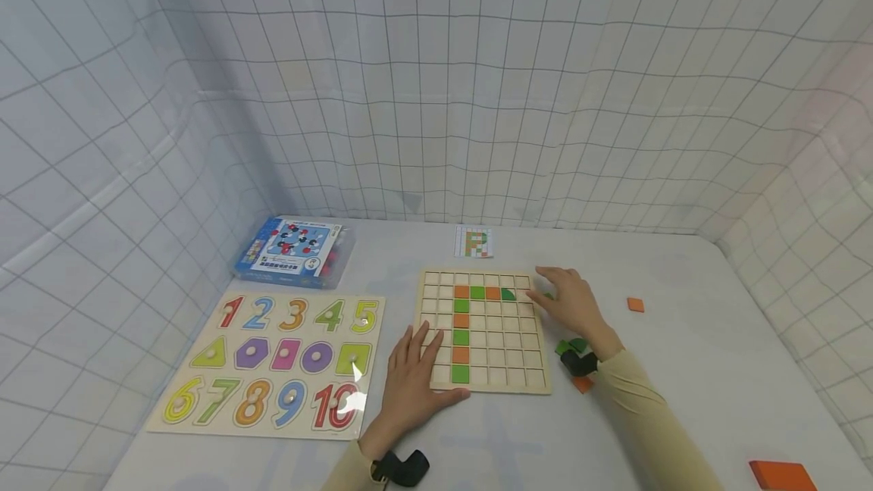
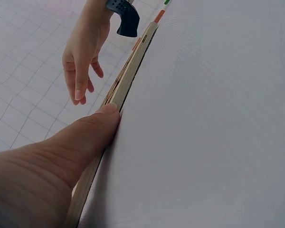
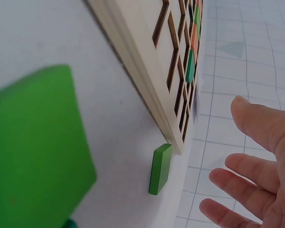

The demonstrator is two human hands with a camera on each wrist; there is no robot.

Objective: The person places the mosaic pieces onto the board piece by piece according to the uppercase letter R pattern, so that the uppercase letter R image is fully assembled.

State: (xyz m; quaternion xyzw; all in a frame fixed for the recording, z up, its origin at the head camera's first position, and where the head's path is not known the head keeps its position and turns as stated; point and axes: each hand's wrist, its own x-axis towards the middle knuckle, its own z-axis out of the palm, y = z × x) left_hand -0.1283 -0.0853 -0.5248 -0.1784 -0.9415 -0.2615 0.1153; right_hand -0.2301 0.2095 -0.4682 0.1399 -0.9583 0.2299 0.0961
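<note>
A wooden grid board (image 1: 505,358) lies in the middle of the table. Orange and green square tiles (image 1: 461,337) fill part of one column and run along a row near the top, ending in a dark green rounded piece (image 1: 508,295). My left hand (image 1: 409,379) rests spread on the board's lower left, its thumb (image 2: 88,135) against the front edge. Beyond the upper right corner hovers my right hand (image 1: 573,301), fingers loosely bent and holding nothing. Close by it, a green tile (image 3: 160,168) lies beside the board's edge.
Several green pieces (image 1: 578,344) and an orange one (image 1: 582,384) lie by my right wrist. Farther right are an orange tile (image 1: 636,304) and an orange block (image 1: 782,475). A pattern card (image 1: 474,242) lies behind the board; a number puzzle (image 1: 273,358) and blue box (image 1: 293,252) are left.
</note>
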